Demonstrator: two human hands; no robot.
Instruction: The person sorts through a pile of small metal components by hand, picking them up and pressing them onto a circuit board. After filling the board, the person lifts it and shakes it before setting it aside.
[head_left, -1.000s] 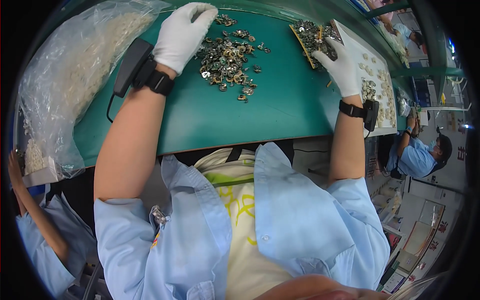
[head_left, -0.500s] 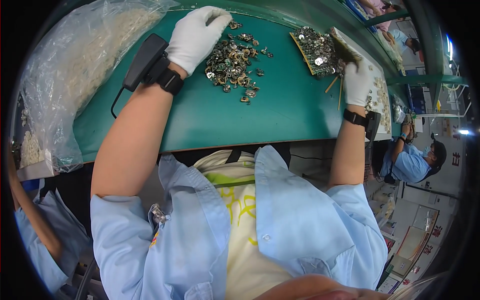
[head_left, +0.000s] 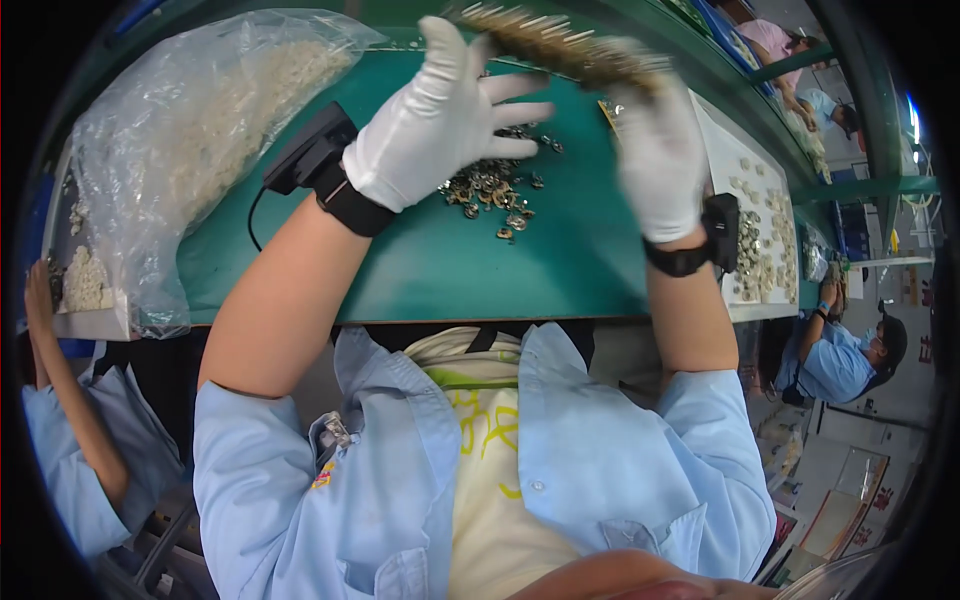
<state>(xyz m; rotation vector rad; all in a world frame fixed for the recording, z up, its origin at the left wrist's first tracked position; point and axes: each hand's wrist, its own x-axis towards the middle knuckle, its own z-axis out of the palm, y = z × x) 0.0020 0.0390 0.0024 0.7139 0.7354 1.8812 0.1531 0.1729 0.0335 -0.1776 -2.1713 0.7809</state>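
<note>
My right hand (head_left: 660, 160), in a white glove, grips one end of a flat board with rows of metal pins (head_left: 545, 40). The board is raised above the table and smeared by motion. Below its other end, my gloved left hand (head_left: 425, 130) has its fingers spread and holds nothing. Whether the left hand touches the board I cannot tell. Partly hidden behind my left fingers, a heap of small round metal parts (head_left: 485, 190) lies on the green tabletop (head_left: 450, 275). Only the edge of another board (head_left: 607, 115) shows beside my right hand.
A clear plastic bag of pale small pieces (head_left: 250, 130) covers the table's left side. To the right stands a white tray (head_left: 735, 285) with rows of small parts. A green frame rail (head_left: 850, 188) rises beyond it. Other people (head_left: 845, 350) sit at both sides.
My right hand has lifted the pin board up and leftward from the stack on the right. My left hand has moved right and spread its fingers; they were closed together over the heap's far edge.
</note>
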